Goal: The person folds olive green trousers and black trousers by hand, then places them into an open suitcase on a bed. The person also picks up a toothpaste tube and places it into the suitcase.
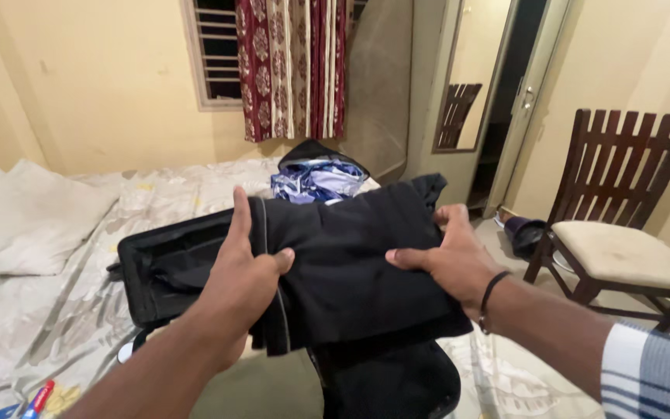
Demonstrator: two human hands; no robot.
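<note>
A folded black garment [347, 268] is held up over the bed between both hands. My left hand [243, 268] grips its left edge, thumb on top along a thin pale seam. My right hand [447, 256] clasps the right edge, with a black band on the wrist. Behind the garment an open black bag [166, 268] lies on the bedsheet, its dark inside facing up. Another dark piece of cloth [389, 380] lies below the garment near the bed's front.
A blue and white patterned cloth [316, 180] sits on a dark item at the far side of the bed. A pillow [29, 221] lies left. A wooden chair [622, 233] stands right, near a doorway. A red and blue object [36, 399] rests at bottom left.
</note>
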